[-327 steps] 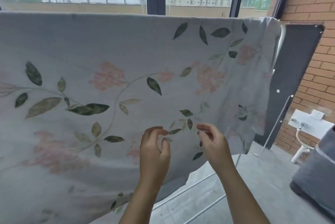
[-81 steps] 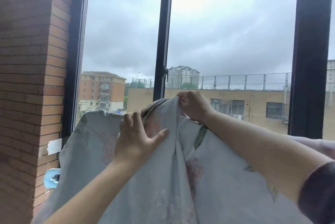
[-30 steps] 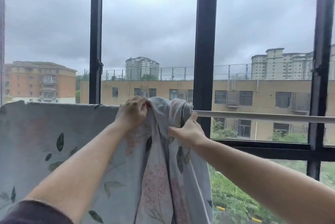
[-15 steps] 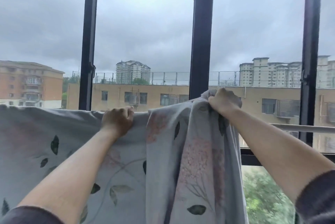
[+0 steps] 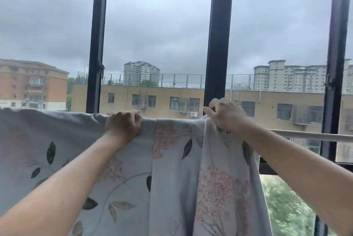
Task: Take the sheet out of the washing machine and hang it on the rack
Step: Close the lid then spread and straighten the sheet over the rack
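Head view: the sheet (image 5: 57,140) hangs over the rack rail (image 5: 309,137), its long axis running left-right along it. My left grip (image 5: 122,126) is curled over the top fold. My right grip (image 5: 227,116), nearer the bunched end, pinches gathered cloth just above the rail. Bare rail lies rightward, so I'd spread that way.

No writing to read

The sheet (image 5: 172,168) bears only a printed pattern of leaves and pink flowers, and the buildings (image 5: 152,100) beyond the window frame (image 5: 217,35) are too far off to show any sign or number.
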